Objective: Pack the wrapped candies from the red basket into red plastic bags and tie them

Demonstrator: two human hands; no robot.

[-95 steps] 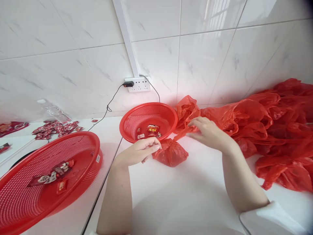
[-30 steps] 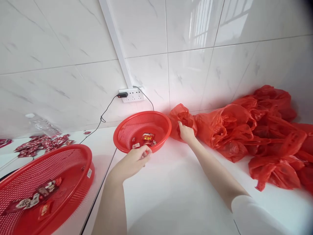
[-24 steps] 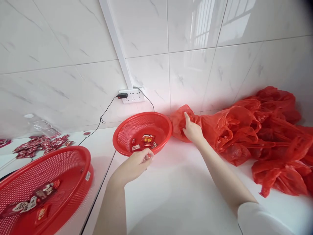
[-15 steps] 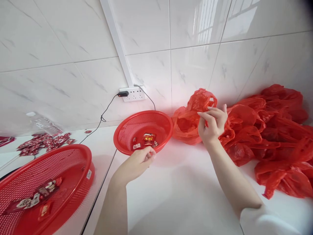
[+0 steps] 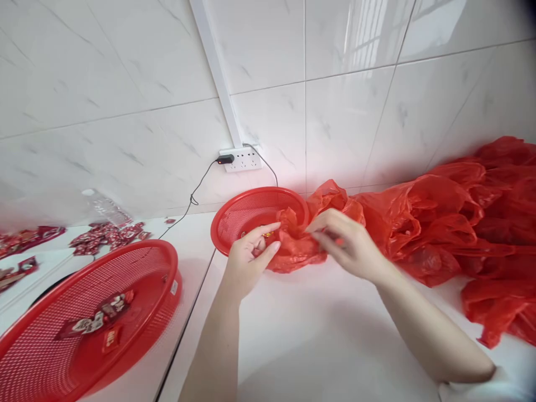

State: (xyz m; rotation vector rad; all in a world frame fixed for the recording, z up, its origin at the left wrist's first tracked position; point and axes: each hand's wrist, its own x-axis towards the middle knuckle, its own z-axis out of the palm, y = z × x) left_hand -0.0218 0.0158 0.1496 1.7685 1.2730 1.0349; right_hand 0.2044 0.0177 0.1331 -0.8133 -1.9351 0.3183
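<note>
A crumpled red plastic bag (image 5: 296, 245) stands at the front right of the smaller red mesh basket (image 5: 226, 218), covering part of its rim. My right hand (image 5: 352, 243), a little blurred, pinches the bag's upper right side. At the bag's left side is my left hand (image 5: 251, 259), its thumb and forefinger apart and their tips close to the plastic. Whether those tips touch it I cannot tell. Small wrapped packets (image 5: 267, 235) show in the basket behind my left fingers, mostly hidden.
A larger red mesh basket (image 5: 165, 262) with several packets stands at left. Behind it lie a pile of red packets (image 5: 104, 237) and a clear bottle (image 5: 106, 206). Red plastic bags (image 5: 439, 223) heap along the wall at right. A cable runs from the wall socket (image 5: 247, 159).
My right hand has come down and left, and the bag beside the basket now sits in front of it. My left hand has opened its fingers beside the bag. The view has shifted right.
</note>
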